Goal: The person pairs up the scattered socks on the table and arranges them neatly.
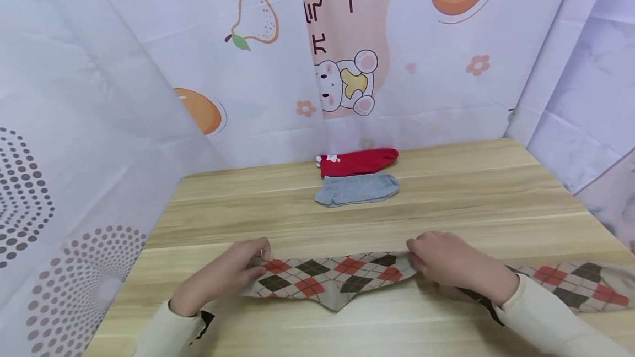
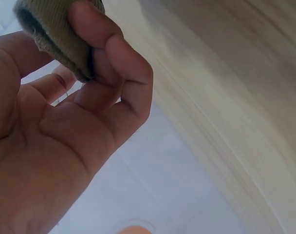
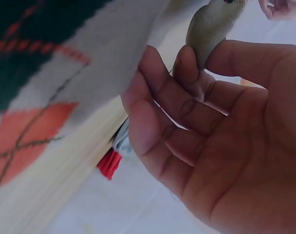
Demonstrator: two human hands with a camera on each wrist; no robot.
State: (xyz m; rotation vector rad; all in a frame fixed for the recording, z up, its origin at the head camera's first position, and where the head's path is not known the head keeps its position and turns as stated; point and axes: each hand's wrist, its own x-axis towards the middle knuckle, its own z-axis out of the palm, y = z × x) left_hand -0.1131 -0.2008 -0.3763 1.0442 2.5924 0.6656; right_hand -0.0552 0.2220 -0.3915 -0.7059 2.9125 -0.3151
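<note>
An argyle sock (image 1: 332, 277) in beige, orange-red and dark green is stretched sideways low over the table, its heel pointing toward me. My left hand (image 1: 233, 269) pinches its ribbed cuff, and the left wrist view shows the cuff opening (image 2: 55, 36) between thumb and fingers. At the other end, my right hand (image 1: 444, 258) pinches the plain toe (image 3: 211, 31) between thumb and index finger. A second argyle sock (image 1: 570, 282) with the same pattern lies to the right, partly hidden beneath my right wrist. In the right wrist view this patterned fabric (image 3: 46, 97) is close beside the fingers.
Farther back on the wooden table (image 1: 238, 216) lies a grey sock (image 1: 357, 189), flat. Right behind it is a red sock (image 1: 359, 162) with a white figure at its cuff. A printed white curtain (image 1: 198, 43) hangs along the table's back and left edges.
</note>
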